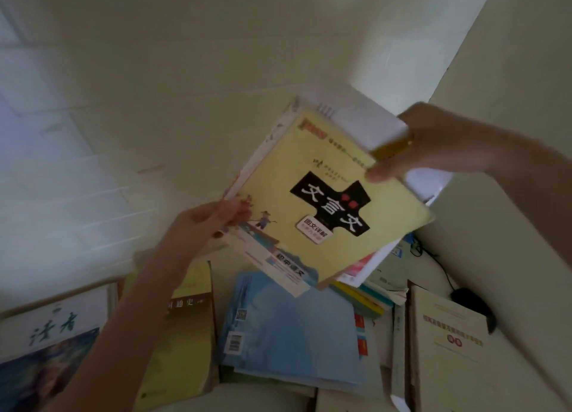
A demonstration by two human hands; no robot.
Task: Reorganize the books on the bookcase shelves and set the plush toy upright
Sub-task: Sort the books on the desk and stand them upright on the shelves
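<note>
Head view, the only 1. Both hands are on 1 bundle of thin books, with the yellow book (334,201) on top, lifted and tilted.
- Left hand (210,222) pinches the yellow book's lower-left corner, thumb on the cover and fingers curled under.
- Right hand (424,142) grips its upper-right edge with the thumb laid across the cover. It's blurred, so I can't tell more.
- White book (362,123) pokes out behind the yellow book's top edge.

Lying flat below the yellow book:
- light blue book (288,328), straight under it
- olive book (185,328), lower-left
- magazine (52,328), far lower-left
- beige book (448,343), lower-right
- low pile (371,294), under its lower-right corner

Plush toy isn't in view. No shelf slot is identifiable.

My read is the book-sorting step, mid-carry. Next move calls for squaring the bundle's edges with 2 hands, then finding a slot. The loose lower books could slide out at this tilt.
</note>
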